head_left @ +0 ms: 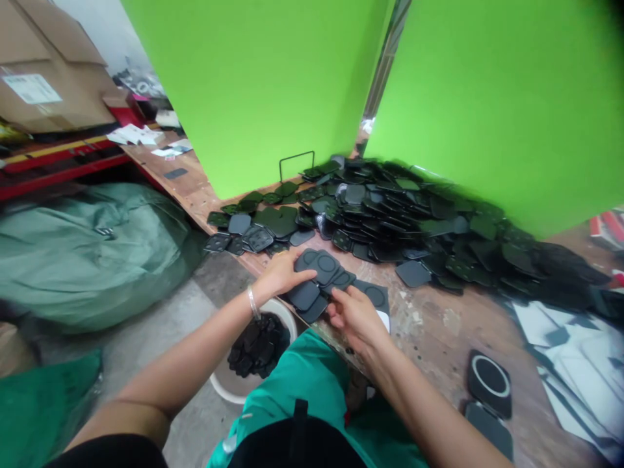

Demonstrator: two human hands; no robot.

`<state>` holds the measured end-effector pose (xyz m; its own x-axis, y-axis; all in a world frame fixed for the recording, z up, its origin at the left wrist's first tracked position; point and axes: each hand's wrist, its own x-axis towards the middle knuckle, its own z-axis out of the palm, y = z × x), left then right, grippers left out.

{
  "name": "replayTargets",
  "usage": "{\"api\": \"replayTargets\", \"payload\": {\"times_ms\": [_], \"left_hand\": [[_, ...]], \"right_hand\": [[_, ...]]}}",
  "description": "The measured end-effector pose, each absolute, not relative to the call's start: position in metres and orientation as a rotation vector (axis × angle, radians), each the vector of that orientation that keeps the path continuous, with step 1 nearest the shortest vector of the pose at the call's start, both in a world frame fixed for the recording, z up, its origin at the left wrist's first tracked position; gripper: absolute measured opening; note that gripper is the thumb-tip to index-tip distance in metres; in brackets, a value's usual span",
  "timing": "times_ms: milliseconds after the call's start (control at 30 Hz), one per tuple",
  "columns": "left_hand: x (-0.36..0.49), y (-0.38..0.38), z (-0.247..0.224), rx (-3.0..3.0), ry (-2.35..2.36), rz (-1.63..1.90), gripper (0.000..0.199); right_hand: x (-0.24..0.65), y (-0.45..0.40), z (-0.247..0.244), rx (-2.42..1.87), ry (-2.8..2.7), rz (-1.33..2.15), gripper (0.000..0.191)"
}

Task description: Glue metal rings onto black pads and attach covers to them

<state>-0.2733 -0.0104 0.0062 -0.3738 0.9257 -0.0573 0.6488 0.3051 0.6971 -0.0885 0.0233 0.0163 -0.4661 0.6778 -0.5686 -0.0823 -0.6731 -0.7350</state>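
Left hand (279, 273) and right hand (359, 314), half-curled, grip dark pads (303, 296); the label (32, 88) on the carton (82, 81) is unreadable.

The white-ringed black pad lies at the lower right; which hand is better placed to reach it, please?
Probably the right hand: it is nearer the pad than the left hand, though both touch dark pieces.

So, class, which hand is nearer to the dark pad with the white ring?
Right: the right hand is forward and left of the ringed pad; the left hand is farther that way.
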Motion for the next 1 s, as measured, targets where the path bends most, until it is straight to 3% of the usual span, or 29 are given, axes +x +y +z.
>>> {"api": "replayTargets", "payload": {"times_ms": [300, 567, 667, 833, 900, 1000], "left_hand": [[-0.259, -0.012, 0.0, 1.276, 1.762, 1.039, 0.048], [-0.252, -0.016, 0.005, 1.237, 1.738, 1.112, 0.04], [-0.255, -0.016, 0.002, 1.193, 1.713, 1.156, 0.049], [-0.255, -0.021, -0.003, 0.984, 1.686, 1.214, 0.096], [-0.253, -0.027, -0.002, 0.965, 1.64, 1.189, 0.095], [-0.25, -0.039, 0.006, 1.094, 1.66, 1.161, 0.077]], "right_hand": [[-0.092, 0.016, 0.004, -1.179, -1.065, 2.222, 0.035], [-0.093, 0.02, 0.006, -1.199, -0.906, 2.214, 0.027], [-0.096, 0.02, 0.013, -1.182, -0.731, 2.24, 0.02], [-0.11, 0.013, 0.02, -1.26, -0.679, 2.226, 0.023], [-0.114, 0.007, 0.017, -1.336, -0.77, 2.096, 0.028], [-0.114, -0.003, 0.011, -1.366, -0.938, 1.942, 0.036]]}}
